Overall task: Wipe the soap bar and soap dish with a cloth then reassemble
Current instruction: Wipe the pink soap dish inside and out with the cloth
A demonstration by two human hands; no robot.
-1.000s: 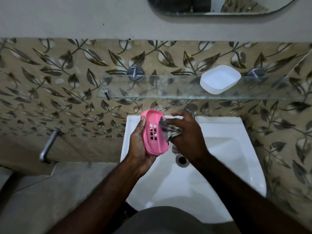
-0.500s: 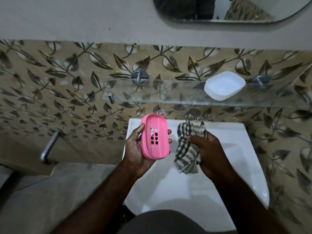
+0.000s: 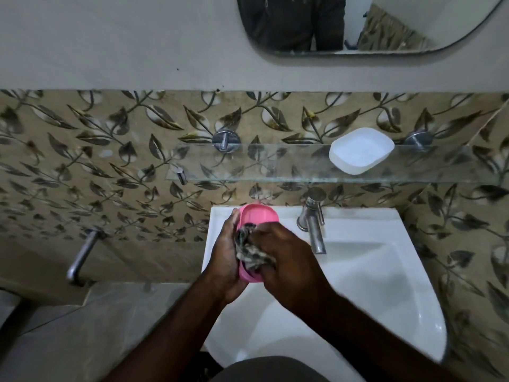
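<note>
Our left hand (image 3: pixel 225 253) cups the light, stiff, likely slippery pink soap dish (image 3: pixel 254 228) by its long edges; our right hand (image 3: pixel 283 256) clenches the soft checked cloth (image 3: pixel 249 250) inside it.

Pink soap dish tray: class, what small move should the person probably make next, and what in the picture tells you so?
Probably rub the checked cloth along the pink soap dish tray toward its far end. The left hand grips the tray over the white sink, and the right hand presses the bunched cloth onto its near half only; the far end lies uncovered.
</note>
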